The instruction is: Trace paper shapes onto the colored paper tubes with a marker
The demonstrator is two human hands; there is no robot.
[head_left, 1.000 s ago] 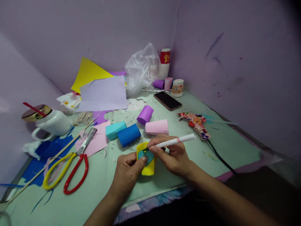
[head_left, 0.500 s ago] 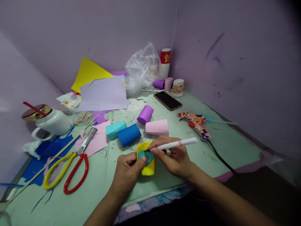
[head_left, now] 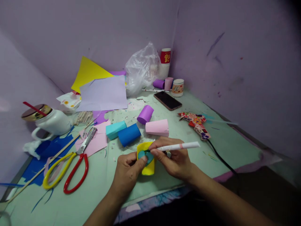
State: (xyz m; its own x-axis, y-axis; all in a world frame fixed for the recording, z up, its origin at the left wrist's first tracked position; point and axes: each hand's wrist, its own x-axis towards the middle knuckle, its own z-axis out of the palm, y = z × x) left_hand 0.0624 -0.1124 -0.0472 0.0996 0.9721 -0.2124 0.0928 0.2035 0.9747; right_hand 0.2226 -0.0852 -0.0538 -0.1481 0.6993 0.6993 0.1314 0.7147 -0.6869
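A yellow paper roll [head_left: 147,168] lies on the pale green table [head_left: 98,179] near the front edge. My left hand [head_left: 128,171] grips the roll and its thumb presses a teal paper circle [head_left: 142,154] onto the top. My right hand [head_left: 172,158] is closed around a white and pink pen [head_left: 181,146], whose tip touches the teal circle. The pen's barrel points right, nearly level.
Behind my hands lie blue [head_left: 129,134], turquoise [head_left: 115,129], pink [head_left: 157,127] and purple [head_left: 145,114] paper rolls. Red and yellow scissors [head_left: 70,168] lie left, a patterned glue gun [head_left: 196,124] with cord right, a phone [head_left: 167,100] behind. Paper sheets [head_left: 103,92], a white mug [head_left: 48,122] and cups [head_left: 177,87] stand at the back.
My right hand has tilted the pen so its far end dropped and swung slightly right. My left hand and the yellow roll have stayed put.
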